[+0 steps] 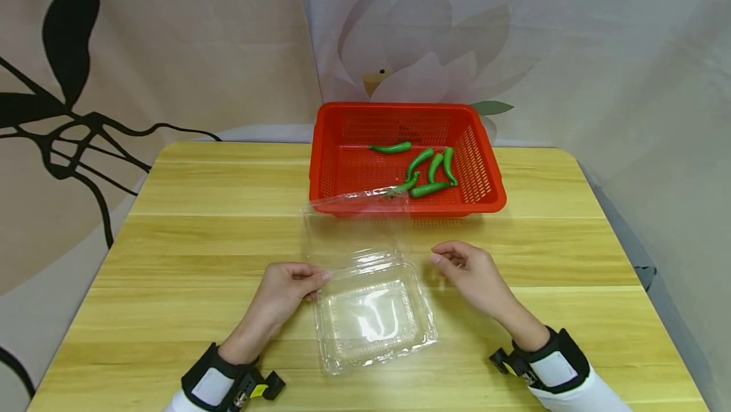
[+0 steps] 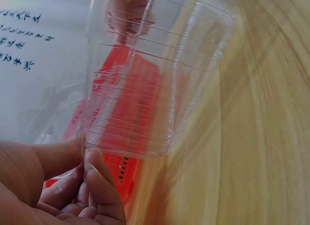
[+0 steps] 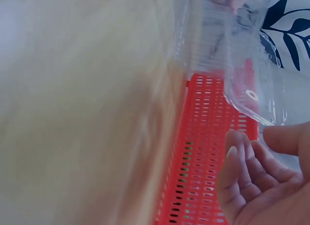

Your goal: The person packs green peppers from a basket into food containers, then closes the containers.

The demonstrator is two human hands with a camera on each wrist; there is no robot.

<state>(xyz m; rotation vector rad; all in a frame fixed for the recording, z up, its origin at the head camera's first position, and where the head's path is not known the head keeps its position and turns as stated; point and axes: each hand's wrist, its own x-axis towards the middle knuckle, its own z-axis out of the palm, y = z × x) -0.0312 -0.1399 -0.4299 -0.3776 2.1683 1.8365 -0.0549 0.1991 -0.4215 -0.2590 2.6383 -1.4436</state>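
A clear plastic clamshell box [image 1: 371,317] stands unfolded above the wooden table, its lid [image 1: 348,234] raised on the far side and overlapping the front of the red basket. My left hand [image 1: 294,282] pinches the box at its left edge near the hinge, between thumb and fingers. In the left wrist view, the fingertips [image 2: 94,159] grip the edge of the clear plastic [image 2: 131,89]. On the other side, my right hand [image 1: 471,272] is apart from the box, fingers loosely bent and holding nothing. The right wrist view shows a gap between its thumb and fingers [image 3: 242,162].
The red perforated basket [image 1: 342,107] stands at the table's far edge, behind the box. Several green chili peppers [image 1: 419,161] lie in it, mostly toward its right half. Bare wooden tabletop [image 1: 188,228] extends to both sides. A printed cloth [image 1: 228,37] hangs behind.
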